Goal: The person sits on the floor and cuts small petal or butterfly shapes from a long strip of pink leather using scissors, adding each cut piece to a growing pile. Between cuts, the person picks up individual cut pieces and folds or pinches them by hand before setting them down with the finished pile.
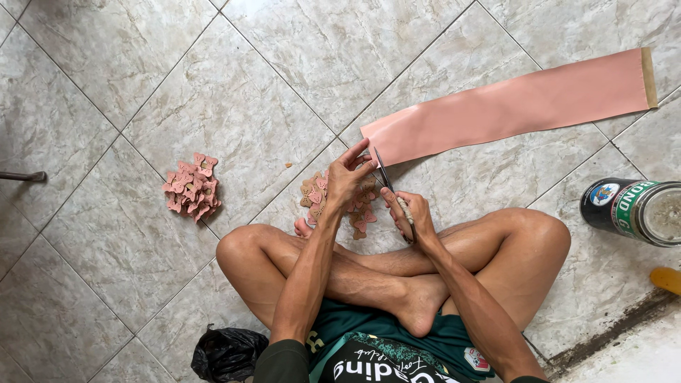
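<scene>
While cutting goes on close to the fingers, these lines:

Strip (511, 106): long pink band, smooth and slightly glossy, flat on the floor ahead of the knees, tan edge at the far end; near end at the hands.
Scissors (386, 181): thin dark blades, pale handle; tip at the strip's near end.
Right hand (415, 216): clenched around the scissors' handle.
Left hand (347, 177): fingers pinched at the strip's near corner; what exactly sits between the fingertips, cannot tell.
Risk, fingers: left fingertips just beside the blades; likely a nick if the cut runs on.
Risk, strip: loose and slippery-looking; could slide on the polished tile and skew the cut.
Near pile (358, 206): small pink and tan cut shapes, bow-like, under the hands; could scatter if brushed by a wrist.
Far pile (191, 186): same shapes, heaped, well apart to the left.
Floor (234, 106): glossy marbled grey tiles, dark joints.
Jar (635, 209): lying on its side at right, dark and green label.
Bag (227, 351): crumpled black plastic beside the left knee.
</scene>
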